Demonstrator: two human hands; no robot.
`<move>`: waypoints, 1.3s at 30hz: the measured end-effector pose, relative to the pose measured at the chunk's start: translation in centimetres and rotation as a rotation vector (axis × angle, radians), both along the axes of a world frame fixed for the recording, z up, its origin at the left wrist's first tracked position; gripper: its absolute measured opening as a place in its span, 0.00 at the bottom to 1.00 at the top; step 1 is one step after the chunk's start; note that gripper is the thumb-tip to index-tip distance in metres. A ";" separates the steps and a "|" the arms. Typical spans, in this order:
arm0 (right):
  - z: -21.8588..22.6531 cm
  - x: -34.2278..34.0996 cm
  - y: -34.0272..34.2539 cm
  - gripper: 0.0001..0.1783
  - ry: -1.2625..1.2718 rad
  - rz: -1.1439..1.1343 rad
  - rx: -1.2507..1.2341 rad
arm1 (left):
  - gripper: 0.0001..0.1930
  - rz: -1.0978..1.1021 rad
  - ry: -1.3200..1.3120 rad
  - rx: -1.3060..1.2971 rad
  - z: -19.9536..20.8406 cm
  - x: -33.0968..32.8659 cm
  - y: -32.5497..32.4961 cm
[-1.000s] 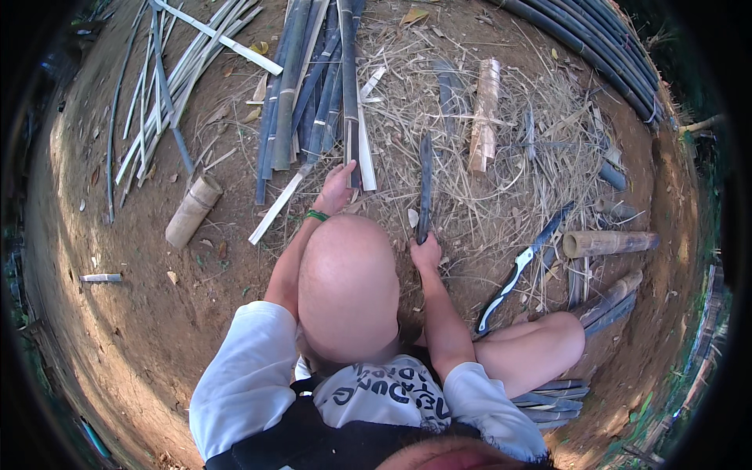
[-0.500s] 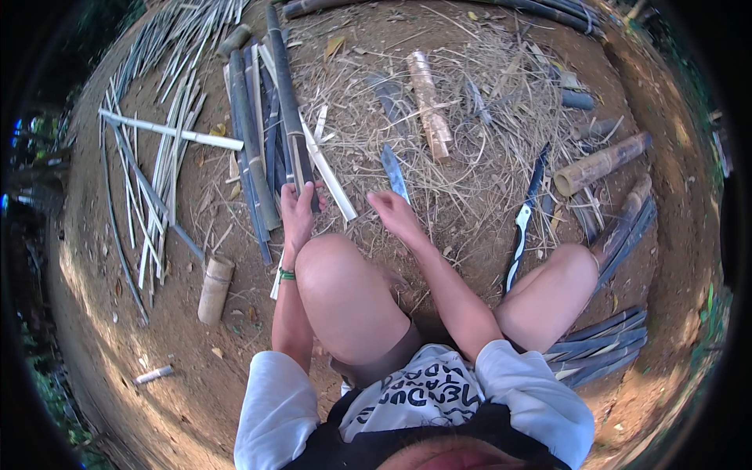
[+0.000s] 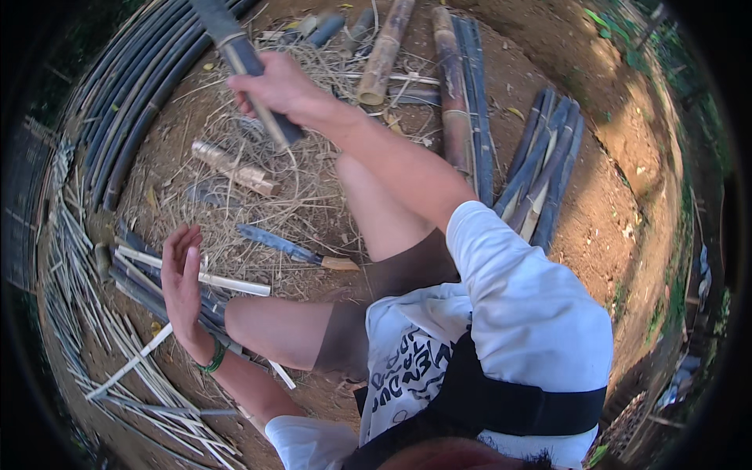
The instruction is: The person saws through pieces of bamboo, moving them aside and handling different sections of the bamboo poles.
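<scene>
My right hand (image 3: pixel 286 86) is closed round a long dark split bamboo piece (image 3: pixel 243 56), lifted over the ground at the upper left of the view. My left hand (image 3: pixel 182 282) holds nothing; its fingers are stretched and a little apart. It hovers by my left knee, over several dark bamboo strips (image 3: pixel 141 288) and a pale split strip (image 3: pixel 227 280). Between my legs and the shavings lies a knife with a dark blade (image 3: pixel 274 239) and a wooden handle (image 3: pixel 338 264).
A scraped bamboo section (image 3: pixel 235 168) rests on the shavings (image 3: pixel 301 200). Thicker bamboo tubes (image 3: pixel 385 55) lie at the far side. A bundle of split bamboo (image 3: pixel 540 168) is to my right. Long dark poles (image 3: pixel 149 86) and thin strips (image 3: pixel 117 345) cover the left.
The view has turned to the right. My left hand has let go of the dark bamboo it held. My right hand, free before, now grips a dark split piece and is raised farther out.
</scene>
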State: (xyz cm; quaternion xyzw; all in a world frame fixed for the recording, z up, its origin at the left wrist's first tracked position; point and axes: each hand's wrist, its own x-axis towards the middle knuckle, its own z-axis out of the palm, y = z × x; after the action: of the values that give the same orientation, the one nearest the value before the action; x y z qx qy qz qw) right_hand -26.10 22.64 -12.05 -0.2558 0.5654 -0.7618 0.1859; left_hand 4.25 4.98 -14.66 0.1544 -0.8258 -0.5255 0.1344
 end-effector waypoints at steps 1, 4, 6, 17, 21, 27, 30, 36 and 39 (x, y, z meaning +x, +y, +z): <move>-1.3 -2.7 4.8 0.17 0.105 -0.026 0.090 | 0.22 0.009 0.006 0.026 -1.0 0.1 -0.6; -6.9 -4.3 21.3 0.30 0.337 -0.468 0.678 | 0.22 0.020 -0.074 0.089 -5.1 -0.9 -2.4; -12.6 -1.5 30.0 0.39 0.352 -0.762 0.949 | 0.23 0.048 -0.147 0.089 -7.4 -1.2 -4.0; -31.8 16.2 54.6 0.33 -0.143 -1.259 1.424 | 0.27 0.067 -0.413 0.044 -13.3 -4.0 -8.8; -33.0 16.1 56.5 0.41 -0.261 -1.243 1.698 | 0.24 0.037 -0.484 -0.037 -13.2 -5.3 -7.6; -36.8 10.2 54.6 0.51 -0.014 -0.963 1.532 | 0.23 -0.044 -0.551 -0.076 -17.1 -6.3 -7.7; -39.3 8.4 51.0 0.46 -0.035 -0.860 1.668 | 0.23 -0.075 -0.575 -0.083 -17.6 -6.6 -6.8; -39.1 6.3 50.1 0.40 -0.134 -0.497 1.960 | 0.24 -0.117 -0.677 -0.133 -18.0 -6.6 -5.1; -38.7 7.0 52.8 0.39 -0.141 -0.454 2.030 | 0.23 -0.137 -0.661 -0.095 -18.9 -6.3 -5.7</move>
State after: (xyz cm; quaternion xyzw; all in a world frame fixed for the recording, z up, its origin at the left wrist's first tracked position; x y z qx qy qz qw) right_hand -19.10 75.40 -50.73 0.1783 0.9628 0.0417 0.1988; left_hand -2.01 -0.72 -33.60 0.2541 -0.8567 -0.4159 -0.1691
